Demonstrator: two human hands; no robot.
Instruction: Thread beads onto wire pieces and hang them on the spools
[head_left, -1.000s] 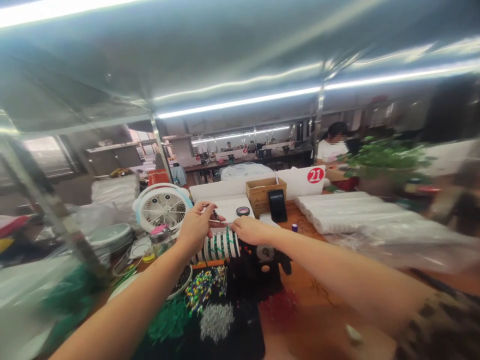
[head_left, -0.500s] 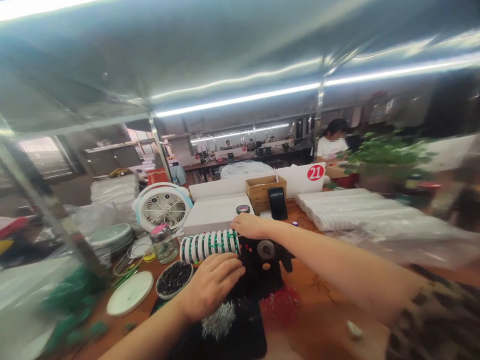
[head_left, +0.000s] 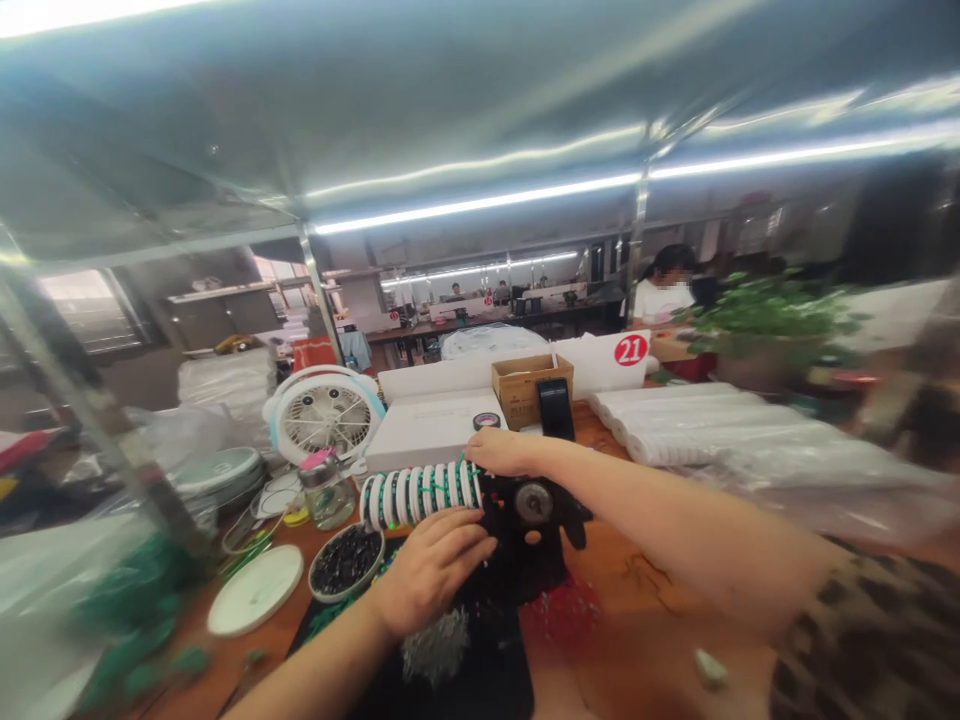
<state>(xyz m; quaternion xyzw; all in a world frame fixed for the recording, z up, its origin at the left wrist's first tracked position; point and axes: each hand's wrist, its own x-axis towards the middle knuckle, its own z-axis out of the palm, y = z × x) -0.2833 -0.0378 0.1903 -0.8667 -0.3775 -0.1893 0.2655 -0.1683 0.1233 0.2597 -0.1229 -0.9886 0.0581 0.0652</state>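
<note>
A row of white rings [head_left: 420, 492] wound with green strands lies across the middle, looking like a cylinder on its side. My right hand [head_left: 506, 452] is at the top of its right end, fingers bent and closed; what they pinch is hidden. Just below that end is my left hand [head_left: 435, 565], back upward, fingers together and curved, and whatever is under the fingertips cannot be made out. A black device with a round metal dial [head_left: 533, 503] stands right of the rings. Under my left hand, a pile of small clear pieces [head_left: 436, 645] lies on a black mat [head_left: 495, 670].
Left of my left hand are a bowl of black pieces [head_left: 346, 562], a white lid [head_left: 255, 590] and a glass jar [head_left: 328, 495]. Behind stand a fan [head_left: 326, 420], a white box [head_left: 420, 425] and a cardboard box [head_left: 525, 385]. White rolls [head_left: 697, 420] lie to the right.
Both hands stay beside the right end of the rings, with only a slight shift rightward. A little more green strand shows by my right fingertips.
</note>
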